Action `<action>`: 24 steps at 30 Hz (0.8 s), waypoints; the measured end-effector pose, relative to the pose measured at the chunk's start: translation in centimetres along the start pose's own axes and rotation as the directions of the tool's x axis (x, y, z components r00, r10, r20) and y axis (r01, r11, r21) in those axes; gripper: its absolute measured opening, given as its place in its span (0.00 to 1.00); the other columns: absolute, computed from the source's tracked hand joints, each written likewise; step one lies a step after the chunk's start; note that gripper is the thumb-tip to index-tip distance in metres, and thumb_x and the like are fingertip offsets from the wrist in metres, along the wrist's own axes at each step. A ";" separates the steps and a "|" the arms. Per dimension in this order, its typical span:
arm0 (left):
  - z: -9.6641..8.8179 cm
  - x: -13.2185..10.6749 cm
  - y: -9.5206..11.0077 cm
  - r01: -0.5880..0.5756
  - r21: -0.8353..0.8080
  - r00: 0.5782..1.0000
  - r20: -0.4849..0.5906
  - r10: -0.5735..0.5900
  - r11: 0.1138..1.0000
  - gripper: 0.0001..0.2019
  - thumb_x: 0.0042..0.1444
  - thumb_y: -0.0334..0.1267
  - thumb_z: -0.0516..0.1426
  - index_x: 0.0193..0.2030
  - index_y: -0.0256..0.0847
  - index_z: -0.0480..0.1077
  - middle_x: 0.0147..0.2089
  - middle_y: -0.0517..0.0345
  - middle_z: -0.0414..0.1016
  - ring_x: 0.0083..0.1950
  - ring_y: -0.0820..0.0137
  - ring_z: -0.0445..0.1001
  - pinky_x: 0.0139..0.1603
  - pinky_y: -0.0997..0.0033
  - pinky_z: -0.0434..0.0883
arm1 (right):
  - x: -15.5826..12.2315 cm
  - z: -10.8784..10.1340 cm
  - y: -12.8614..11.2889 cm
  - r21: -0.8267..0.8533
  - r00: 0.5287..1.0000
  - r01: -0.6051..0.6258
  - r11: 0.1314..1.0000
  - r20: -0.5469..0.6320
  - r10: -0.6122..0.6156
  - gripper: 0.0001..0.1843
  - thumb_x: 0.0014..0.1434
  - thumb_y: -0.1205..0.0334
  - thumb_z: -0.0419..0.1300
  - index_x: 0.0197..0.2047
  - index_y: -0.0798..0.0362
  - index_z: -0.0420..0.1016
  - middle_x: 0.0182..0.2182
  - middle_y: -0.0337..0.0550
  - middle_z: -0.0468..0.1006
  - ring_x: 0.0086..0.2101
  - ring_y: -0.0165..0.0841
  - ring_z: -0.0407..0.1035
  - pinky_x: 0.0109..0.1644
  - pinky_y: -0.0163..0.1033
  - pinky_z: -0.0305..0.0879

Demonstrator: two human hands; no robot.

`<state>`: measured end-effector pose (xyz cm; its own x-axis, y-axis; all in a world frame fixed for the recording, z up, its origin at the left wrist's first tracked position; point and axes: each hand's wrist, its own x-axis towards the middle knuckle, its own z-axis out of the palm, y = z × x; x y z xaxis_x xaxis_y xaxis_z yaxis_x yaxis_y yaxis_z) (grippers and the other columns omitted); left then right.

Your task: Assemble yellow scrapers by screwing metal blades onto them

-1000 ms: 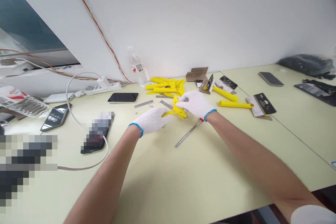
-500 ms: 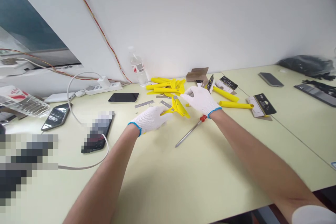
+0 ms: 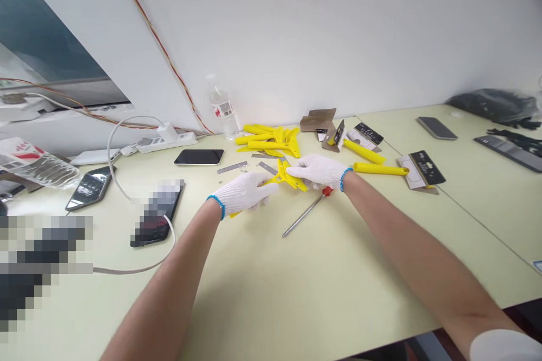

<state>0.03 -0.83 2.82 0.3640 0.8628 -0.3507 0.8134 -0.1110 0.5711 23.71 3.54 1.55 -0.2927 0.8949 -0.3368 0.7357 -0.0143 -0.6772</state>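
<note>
Both of my hands wear white knit gloves with blue cuffs. My left hand [image 3: 245, 190] is closed around the handle of a yellow scraper [image 3: 292, 181], whose wide head points right. My right hand [image 3: 315, 170] grips the right side of that head, thumb on top; any small part under its fingers is hidden. Just below the right hand lies a screwdriver [image 3: 302, 216] with a red handle, partly covered by the glove. Behind the hands are loose metal blades [image 3: 232, 168], tiny screws [image 3: 243, 171] and a pile of yellow scrapers [image 3: 271, 144].
Right of my hands lie carded yellow scrapers [image 3: 379, 169] and a torn brown card [image 3: 317, 120]. A water bottle [image 3: 223, 110] stands against the wall. Phones [image 3: 199, 157], a white cable [image 3: 139, 269] and a power strip [image 3: 167, 141] occupy the left side.
My right hand has come down from above the scraper and now grips its head. The left hand still holds the handle in nearly the same spot.
</note>
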 end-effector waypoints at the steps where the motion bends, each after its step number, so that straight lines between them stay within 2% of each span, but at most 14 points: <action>1: 0.1 0.0 -0.1 -0.002 0.000 1.000 0.004 0.002 1.000 0.17 0.71 0.50 0.59 0.54 0.37 0.76 0.49 0.50 0.79 0.44 0.68 0.78 0.45 0.64 0.80 | 0.1 0.1 0.1 -0.001 1.000 -0.002 1.000 0.007 0.002 0.30 0.60 0.33 0.66 0.30 0.52 0.68 0.28 0.42 0.79 0.21 0.26 0.65 0.24 0.31 0.60; 4: 0.4 0.2 -0.3 -0.007 -0.003 1.000 0.009 0.007 1.000 0.17 0.71 0.48 0.60 0.56 0.36 0.75 0.51 0.50 0.78 0.46 0.67 0.79 0.46 0.63 0.81 | 0.6 0.4 0.6 -0.020 1.000 0.014 1.000 0.011 -0.014 0.30 0.62 0.31 0.64 0.30 0.52 0.67 0.26 0.41 0.77 0.21 0.26 0.65 0.24 0.32 0.59; 8: 0.6 0.3 -0.3 -0.015 -0.017 1.000 0.000 0.015 1.000 0.17 0.71 0.48 0.60 0.55 0.35 0.75 0.49 0.51 0.78 0.43 0.68 0.79 0.44 0.65 0.80 | 0.9 0.8 0.8 -0.073 0.998 0.040 0.997 -0.045 -0.043 0.32 0.63 0.30 0.61 0.30 0.51 0.64 0.22 0.38 0.72 0.20 0.27 0.64 0.25 0.34 0.58; 10: 0.6 0.2 -0.3 -0.018 -0.025 1.000 -0.010 0.018 1.000 0.17 0.71 0.49 0.60 0.51 0.34 0.75 0.43 0.54 0.78 0.38 0.71 0.77 0.39 0.69 0.79 | 0.8 1.0 0.6 -0.093 0.997 0.040 0.995 -0.063 -0.046 0.32 0.64 0.30 0.60 0.29 0.51 0.62 0.21 0.38 0.71 0.20 0.28 0.65 0.26 0.35 0.57; 13: 0.5 0.1 0.0 -0.019 -0.040 0.999 -0.029 0.018 0.999 0.20 0.71 0.52 0.58 0.40 0.34 0.75 0.30 0.59 0.75 0.27 0.74 0.71 0.29 0.75 0.70 | 0.7 1.1 0.2 -0.144 0.992 0.056 0.988 -0.100 -0.070 0.32 0.65 0.30 0.58 0.28 0.51 0.62 0.21 0.39 0.71 0.22 0.30 0.64 0.28 0.36 0.56; 16: 0.4 0.0 0.3 -0.020 -0.062 0.998 -0.052 0.017 0.998 0.21 0.70 0.53 0.56 0.33 0.37 0.74 0.24 0.58 0.73 0.24 0.74 0.69 0.27 0.76 0.65 | 0.7 1.0 0.0 -0.196 0.985 0.051 0.979 -0.152 -0.081 0.33 0.67 0.30 0.57 0.27 0.51 0.63 0.22 0.42 0.71 0.24 0.31 0.64 0.30 0.38 0.57; 19: 0.4 -0.1 0.3 -0.016 -0.085 0.997 -0.076 0.010 0.996 0.20 0.70 0.52 0.57 0.34 0.37 0.74 0.27 0.57 0.75 0.26 0.74 0.70 0.28 0.76 0.66 | 0.7 0.4 0.1 -0.113 0.988 0.010 0.994 -0.153 -0.027 0.34 0.68 0.28 0.54 0.29 0.52 0.66 0.24 0.46 0.74 0.24 0.32 0.66 0.30 0.38 0.60; 21: 0.4 -0.1 0.0 -0.002 -0.094 0.995 -0.096 -0.007 0.996 0.19 0.70 0.52 0.58 0.40 0.35 0.75 0.33 0.57 0.77 0.29 0.74 0.73 0.31 0.74 0.71 | 0.4 -0.2 0.3 -0.059 0.992 -0.021 0.998 -0.126 0.013 0.35 0.67 0.27 0.54 0.32 0.54 0.70 0.27 0.48 0.77 0.23 0.31 0.67 0.28 0.38 0.62; 24: 0.3 0.0 -0.7 0.024 -0.108 0.990 -0.133 -0.038 0.994 0.18 0.70 0.50 0.60 0.52 0.34 0.75 0.44 0.53 0.78 0.39 0.70 0.77 0.40 0.68 0.79 | -0.1 -1.2 0.6 -0.045 0.998 -0.037 0.998 -0.043 0.035 0.35 0.64 0.27 0.59 0.35 0.56 0.75 0.29 0.50 0.80 0.21 0.29 0.65 0.24 0.36 0.59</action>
<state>-0.40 -0.93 2.23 0.2693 0.9243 -0.2704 0.7682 -0.0368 0.6392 24.88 3.96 1.98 -0.2400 0.9121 -0.3324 0.7729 -0.0276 -0.6339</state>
